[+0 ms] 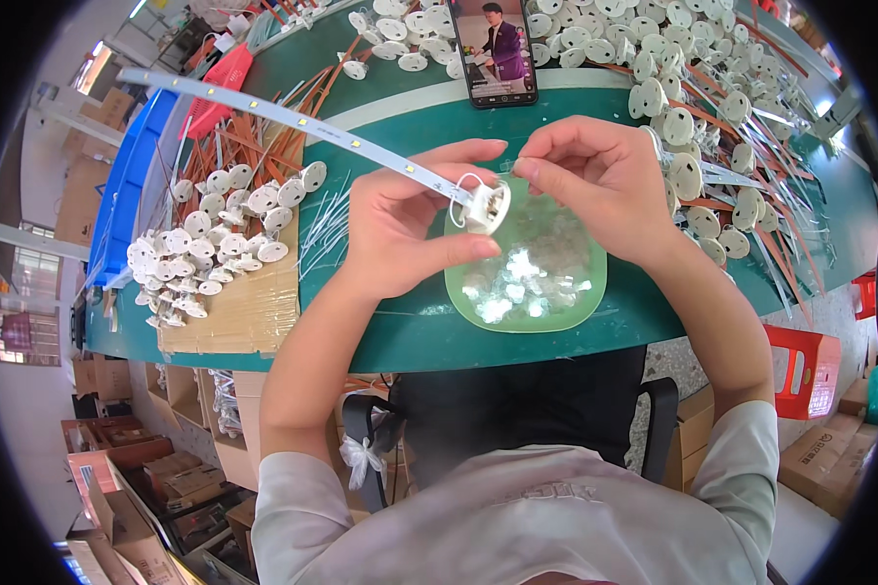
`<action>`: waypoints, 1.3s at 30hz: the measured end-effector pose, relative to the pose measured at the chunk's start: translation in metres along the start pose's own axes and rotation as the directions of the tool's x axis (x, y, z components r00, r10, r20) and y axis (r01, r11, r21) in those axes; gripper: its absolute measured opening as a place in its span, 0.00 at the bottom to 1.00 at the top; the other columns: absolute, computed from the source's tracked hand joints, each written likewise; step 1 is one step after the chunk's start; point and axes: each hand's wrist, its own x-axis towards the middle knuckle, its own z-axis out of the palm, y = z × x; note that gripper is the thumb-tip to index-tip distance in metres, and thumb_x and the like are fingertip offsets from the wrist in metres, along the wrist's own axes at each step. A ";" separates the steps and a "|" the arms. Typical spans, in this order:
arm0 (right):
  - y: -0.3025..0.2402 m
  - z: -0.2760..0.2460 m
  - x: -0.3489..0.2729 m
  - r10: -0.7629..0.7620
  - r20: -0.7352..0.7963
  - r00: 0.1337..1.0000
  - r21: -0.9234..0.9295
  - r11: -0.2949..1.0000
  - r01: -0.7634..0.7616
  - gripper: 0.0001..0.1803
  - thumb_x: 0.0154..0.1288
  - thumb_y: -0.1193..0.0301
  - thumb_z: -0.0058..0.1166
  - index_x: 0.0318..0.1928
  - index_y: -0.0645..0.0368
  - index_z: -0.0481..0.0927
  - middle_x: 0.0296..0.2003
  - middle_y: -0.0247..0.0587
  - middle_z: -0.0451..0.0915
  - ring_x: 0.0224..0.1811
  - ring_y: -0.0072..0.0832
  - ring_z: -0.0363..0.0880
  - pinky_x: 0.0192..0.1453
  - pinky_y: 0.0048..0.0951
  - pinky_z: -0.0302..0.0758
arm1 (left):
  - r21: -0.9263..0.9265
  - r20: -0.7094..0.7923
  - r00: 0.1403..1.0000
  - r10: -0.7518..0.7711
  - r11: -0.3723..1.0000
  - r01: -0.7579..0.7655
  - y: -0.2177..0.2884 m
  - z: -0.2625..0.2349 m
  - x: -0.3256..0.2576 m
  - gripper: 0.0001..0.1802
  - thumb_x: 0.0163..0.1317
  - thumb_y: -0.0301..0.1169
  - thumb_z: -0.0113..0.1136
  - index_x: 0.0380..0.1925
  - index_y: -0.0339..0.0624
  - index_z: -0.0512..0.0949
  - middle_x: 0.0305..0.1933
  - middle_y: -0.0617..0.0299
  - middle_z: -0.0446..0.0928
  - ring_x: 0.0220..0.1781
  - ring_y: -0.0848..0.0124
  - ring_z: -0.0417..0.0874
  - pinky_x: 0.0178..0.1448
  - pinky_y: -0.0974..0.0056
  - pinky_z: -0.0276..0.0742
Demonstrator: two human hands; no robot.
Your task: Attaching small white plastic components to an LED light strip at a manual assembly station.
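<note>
Holding LED strip [302,124] — green table [390,331], cardboard sheet [234,322] (left), boxes [829,453] below

Unreadable print marks the LED strip [307,126] at 11 o'clock, T-shirt [546,522] at 5 and cardboard carton [827,460] at 4.

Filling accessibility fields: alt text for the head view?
At a green table, a person's left hand holds a white round fitting on an LED strip; the right hand, pinched, is beside it over a pale green tray of shiny pieces. Similar white fittings lie heaped on both sides, and a lit phone is at the back.
</note>
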 end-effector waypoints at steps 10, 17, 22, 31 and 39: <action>0.002 0.000 0.000 -0.016 -0.006 1.000 -0.081 0.997 0.015 0.05 0.68 0.79 0.64 0.43 0.67 0.85 0.38 0.36 0.87 0.40 0.18 0.84 0.46 0.21 0.82 | 0.134 0.041 0.998 -0.037 0.991 0.031 -0.007 0.002 -0.002 0.28 0.47 0.18 0.80 0.51 0.34 0.84 0.62 0.44 0.80 0.62 0.60 0.82 0.64 0.57 0.81; 0.005 0.004 -0.002 -0.287 0.021 0.958 -0.327 0.903 0.278 0.07 0.67 0.77 0.64 0.43 0.66 0.85 0.35 0.37 0.87 0.35 0.19 0.85 0.41 0.22 0.81 | 0.134 0.021 0.999 -0.035 0.990 0.032 -0.008 0.001 -0.003 0.27 0.47 0.17 0.79 0.52 0.33 0.84 0.60 0.46 0.82 0.67 0.57 0.79 0.67 0.54 0.77; 0.005 0.007 -0.002 -0.346 -0.018 0.938 -0.348 0.882 0.319 0.06 0.67 0.78 0.63 0.42 0.67 0.85 0.34 0.39 0.87 0.34 0.20 0.85 0.39 0.23 0.82 | 0.179 0.035 0.998 0.047 0.983 -0.052 -0.011 0.003 -0.001 0.27 0.47 0.17 0.80 0.51 0.34 0.84 0.59 0.44 0.82 0.61 0.61 0.83 0.62 0.58 0.83; 0.004 -0.001 -0.002 -0.304 -0.131 0.944 -0.297 0.920 0.255 0.05 0.70 0.79 0.60 0.44 0.66 0.83 0.38 0.36 0.85 0.35 0.20 0.83 0.40 0.23 0.82 | 0.177 -0.050 0.997 0.063 0.983 -0.053 -0.012 0.000 0.000 0.28 0.50 0.17 0.78 0.54 0.34 0.83 0.59 0.45 0.82 0.61 0.64 0.83 0.61 0.59 0.84; 0.007 0.005 -0.003 -0.357 -0.077 0.931 -0.310 0.896 0.318 0.04 0.70 0.80 0.59 0.43 0.66 0.83 0.36 0.37 0.85 0.35 0.20 0.83 0.43 0.24 0.81 | 0.223 -0.385 0.902 -0.193 0.929 0.294 -0.008 -0.011 0.013 0.25 0.58 0.23 0.76 0.56 0.31 0.81 0.65 0.52 0.78 0.45 0.72 0.88 0.52 0.66 0.85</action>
